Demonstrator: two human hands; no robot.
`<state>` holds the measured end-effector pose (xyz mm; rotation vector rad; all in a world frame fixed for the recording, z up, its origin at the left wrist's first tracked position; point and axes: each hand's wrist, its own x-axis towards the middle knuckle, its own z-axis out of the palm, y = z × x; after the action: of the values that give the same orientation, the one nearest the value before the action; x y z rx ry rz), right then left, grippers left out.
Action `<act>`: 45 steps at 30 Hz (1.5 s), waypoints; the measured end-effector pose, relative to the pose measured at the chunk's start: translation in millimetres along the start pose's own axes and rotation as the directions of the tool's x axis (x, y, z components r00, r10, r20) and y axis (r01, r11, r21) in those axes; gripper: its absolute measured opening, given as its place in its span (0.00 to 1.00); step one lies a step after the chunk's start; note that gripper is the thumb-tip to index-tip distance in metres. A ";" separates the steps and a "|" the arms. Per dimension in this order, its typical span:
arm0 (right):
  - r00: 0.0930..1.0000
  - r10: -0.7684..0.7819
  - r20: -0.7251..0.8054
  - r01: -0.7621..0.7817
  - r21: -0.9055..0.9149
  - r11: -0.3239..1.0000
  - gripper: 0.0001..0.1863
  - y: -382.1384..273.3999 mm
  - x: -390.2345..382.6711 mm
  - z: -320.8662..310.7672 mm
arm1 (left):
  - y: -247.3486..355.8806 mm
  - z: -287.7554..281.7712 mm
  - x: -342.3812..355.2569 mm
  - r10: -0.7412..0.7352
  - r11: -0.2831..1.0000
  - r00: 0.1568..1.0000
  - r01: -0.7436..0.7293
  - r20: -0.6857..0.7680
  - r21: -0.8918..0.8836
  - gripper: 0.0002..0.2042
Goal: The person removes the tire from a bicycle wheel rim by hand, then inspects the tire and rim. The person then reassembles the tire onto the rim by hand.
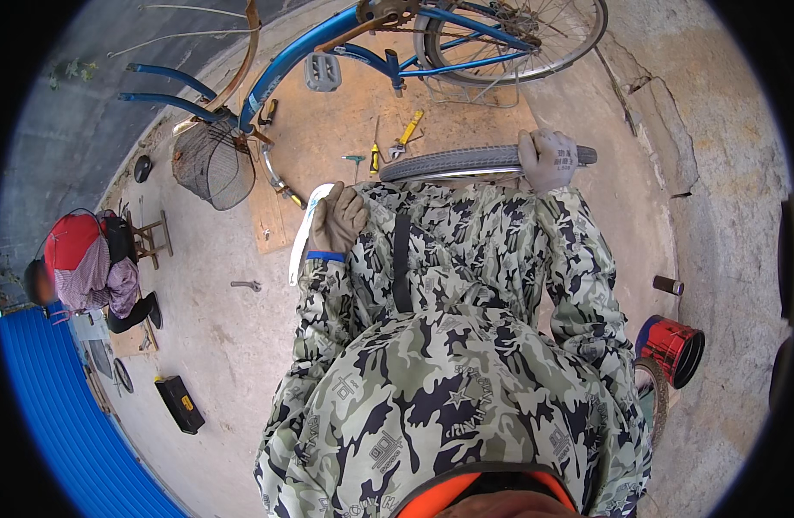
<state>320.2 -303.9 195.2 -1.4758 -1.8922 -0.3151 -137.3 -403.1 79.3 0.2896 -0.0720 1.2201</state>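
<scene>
My right hand [549, 159], in a grey work glove, grips the top of a grey bicycle tyre [453, 161] that stands on edge in front of my knees. My left hand [337, 220], in a tan glove with a blue cuff, rests closed against my camouflage jacket at the thigh. A white curved mudguard strip [304, 233] lies right beside the left hand; whether the fingers hold it is not clear. Most of the tyre is hidden behind my body.
A blue bicycle [362, 43] lies upside down ahead with a wire basket [211, 164]. Screwdrivers and pliers [388, 148] lie on a board. A red can [673, 347] stands at right. At the far left a person [91, 263] crouches, with a black case [179, 404] nearer me.
</scene>
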 end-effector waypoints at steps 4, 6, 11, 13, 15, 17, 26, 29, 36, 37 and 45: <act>1.000 0.000 0.013 0.000 0.014 1.000 0.16 0.6 0.4 -0.3 | -6.0 20.0 -0.6 0.091 0.982 0.963 -0.045 -0.253 0.181 0.27; 1.000 -0.016 0.023 0.015 0.012 1.000 0.16 1.2 0.6 -0.9 | -8.5 28.0 -1.2 0.148 0.962 0.919 -0.049 -0.366 0.267 0.27; 1.000 -0.001 0.018 0.001 0.007 1.000 0.16 1.8 0.2 -2.3 | -6.0 25.9 -1.2 0.118 0.973 0.942 -0.047 -0.315 0.226 0.30; 1.000 -0.002 0.017 0.002 0.003 1.000 0.16 1.9 -0.1 -2.4 | -3.6 18.5 -3.1 0.126 0.969 0.933 -0.043 -0.338 0.242 0.31; 1.000 0.007 0.029 -0.007 0.010 1.000 0.16 2.3 -0.5 -2.5 | -1.4 10.7 -5.5 0.115 0.975 0.941 -0.045 -0.319 0.219 0.31; 1.000 0.003 0.025 -0.003 0.008 1.000 0.16 2.9 -0.6 -2.5 | -0.1 4.4 -7.4 0.083 0.985 0.966 -0.042 -0.246 0.167 0.31; 1.000 -0.015 0.011 0.015 0.003 1.000 0.14 7.9 -2.2 -1.2 | -1.1 -0.8 -8.2 0.092 0.987 0.963 -0.054 -0.252 0.154 0.31; 1.000 -0.019 0.000 0.019 0.001 1.000 0.14 9.3 -3.0 0.1 | -0.9 -1.2 -8.7 0.091 0.990 0.956 -0.057 -0.278 0.127 0.30; 0.999 -0.042 -0.005 0.042 -0.020 0.999 0.13 10.9 8.1 -0.3 | 3.5 -0.4 3.9 0.068 0.994 0.977 -0.049 -0.202 0.101 0.31; 1.000 -0.028 -0.004 0.028 -0.016 0.999 0.13 10.4 9.6 -0.9 | 3.5 0.9 4.5 0.063 0.996 0.983 -0.050 -0.174 0.074 0.32; 0.999 -0.006 0.053 0.008 -0.025 1.000 0.14 11.6 8.6 -12.5 | 1.6 11.1 6.4 0.071 0.984 0.972 -0.031 -0.225 0.176 0.33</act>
<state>334.7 -301.0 207.2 -1.5082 -1.9419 -0.3069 -135.5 -399.6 91.6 0.2951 0.2294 1.3060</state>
